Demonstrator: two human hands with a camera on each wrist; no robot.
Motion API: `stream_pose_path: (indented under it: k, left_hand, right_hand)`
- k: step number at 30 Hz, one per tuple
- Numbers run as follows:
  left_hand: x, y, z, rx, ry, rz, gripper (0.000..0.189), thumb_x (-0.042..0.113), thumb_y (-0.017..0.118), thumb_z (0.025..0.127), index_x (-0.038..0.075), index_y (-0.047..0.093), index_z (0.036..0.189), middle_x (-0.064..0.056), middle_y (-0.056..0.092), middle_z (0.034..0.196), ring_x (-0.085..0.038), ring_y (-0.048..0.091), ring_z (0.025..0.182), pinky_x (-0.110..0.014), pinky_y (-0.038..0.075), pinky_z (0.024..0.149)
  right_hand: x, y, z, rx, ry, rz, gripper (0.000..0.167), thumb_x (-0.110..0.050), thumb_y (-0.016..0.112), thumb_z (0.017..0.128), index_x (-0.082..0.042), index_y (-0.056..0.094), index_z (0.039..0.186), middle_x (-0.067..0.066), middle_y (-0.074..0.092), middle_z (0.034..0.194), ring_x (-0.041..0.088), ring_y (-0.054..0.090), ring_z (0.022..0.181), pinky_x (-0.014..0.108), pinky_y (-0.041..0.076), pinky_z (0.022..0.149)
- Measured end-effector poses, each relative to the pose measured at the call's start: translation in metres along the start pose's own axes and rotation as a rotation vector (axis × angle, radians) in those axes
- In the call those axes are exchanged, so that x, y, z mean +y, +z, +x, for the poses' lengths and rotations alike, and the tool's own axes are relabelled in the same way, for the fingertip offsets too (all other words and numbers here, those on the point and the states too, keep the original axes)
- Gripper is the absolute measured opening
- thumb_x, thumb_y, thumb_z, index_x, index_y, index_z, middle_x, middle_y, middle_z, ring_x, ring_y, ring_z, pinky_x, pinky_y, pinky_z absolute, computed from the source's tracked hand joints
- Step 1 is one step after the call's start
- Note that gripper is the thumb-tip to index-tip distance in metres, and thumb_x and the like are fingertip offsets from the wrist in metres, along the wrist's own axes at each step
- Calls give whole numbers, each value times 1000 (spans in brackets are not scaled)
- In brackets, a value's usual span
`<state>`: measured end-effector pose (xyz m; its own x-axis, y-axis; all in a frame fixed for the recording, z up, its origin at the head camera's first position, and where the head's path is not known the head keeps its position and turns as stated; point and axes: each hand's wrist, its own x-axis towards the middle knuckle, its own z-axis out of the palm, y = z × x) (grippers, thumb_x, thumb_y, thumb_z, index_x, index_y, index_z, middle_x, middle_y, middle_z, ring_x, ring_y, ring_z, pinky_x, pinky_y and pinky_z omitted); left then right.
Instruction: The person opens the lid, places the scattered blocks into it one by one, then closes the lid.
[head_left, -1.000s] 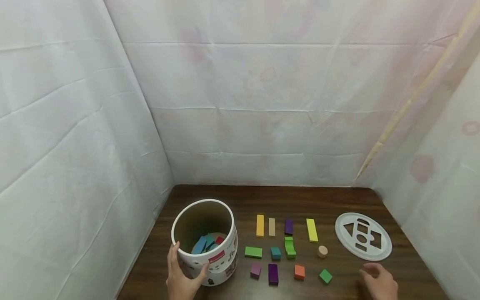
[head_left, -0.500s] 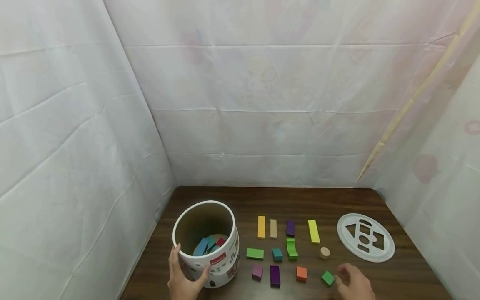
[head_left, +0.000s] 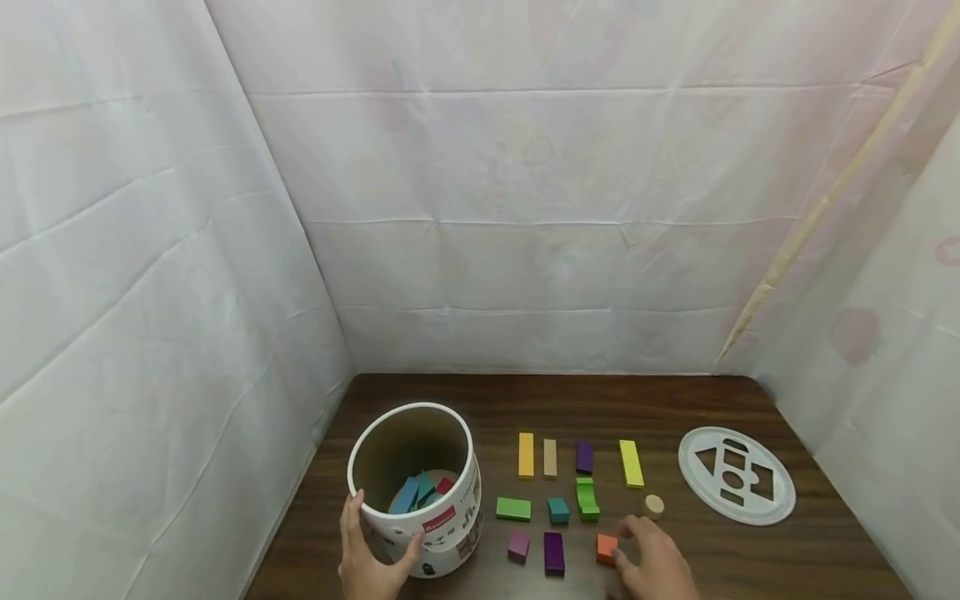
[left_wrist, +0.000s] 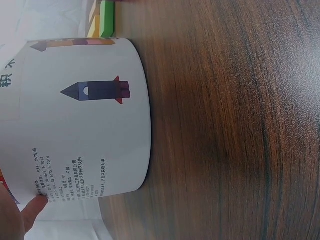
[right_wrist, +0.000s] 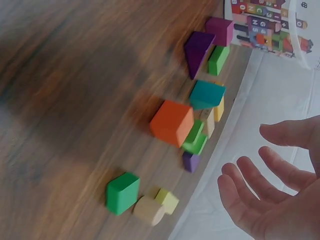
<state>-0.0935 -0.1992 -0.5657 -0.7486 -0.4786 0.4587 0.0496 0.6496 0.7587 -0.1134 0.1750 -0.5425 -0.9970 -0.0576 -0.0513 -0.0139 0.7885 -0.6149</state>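
Note:
My left hand (head_left: 367,562) holds the near left side of a white round bucket (head_left: 459,521), thumb and fingers spread around its wall. In the left wrist view the thumb (left_wrist: 34,212) touches the printed side. Blue, teal and red blocks (head_left: 405,495) lie inside the bucket. My right hand (head_left: 654,560) hovers beside an orange block (head_left: 606,548). The right wrist view shows that hand with its fingers loosely bent and nothing between them, apart from the orange block. A green block (right_wrist: 122,194) is hidden behind the right hand in the head view.
Several coloured blocks, among them a dark purple block (head_left: 553,553), a teal block (head_left: 557,510) and a wooden cylinder (head_left: 654,506), lie across the dark wooden table (head_left: 637,400). A white lid (head_left: 693,475) with cut-out shapes lies at the right. White cloth walls (head_left: 465,267) surround the table.
My right hand has moved left from below the lid, past the green block, to beside the orange block. The left hand stays on the bucket. The head view has shifted slightly.

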Motion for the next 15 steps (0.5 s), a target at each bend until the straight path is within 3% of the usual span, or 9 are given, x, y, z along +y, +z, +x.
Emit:
stream_pose_path:
  k: [9, 15]
  left_hand:
    - [-1, 3, 0, 12, 34, -2, 109, 21, 92, 52, 16, 34, 144, -22, 35, 141, -46, 49, 111, -59, 49, 77]
    - [-2, 1, 1, 34, 58, -9, 110, 19, 92, 50, 14, 35, 144, -21, 36, 141, -43, 50, 111, -57, 50, 75]
  right_hand:
    - [-20, 12, 10, -7, -159, 59, 24, -1, 75, 71, -11, 62, 89, 0, 59, 88, 23, 60, 82, 37, 51, 63]
    - [-34, 20, 16, -35, -191, 55, 26, -4, 75, 72, -12, 63, 93, 0, 60, 91, 21, 59, 80, 36, 50, 62]
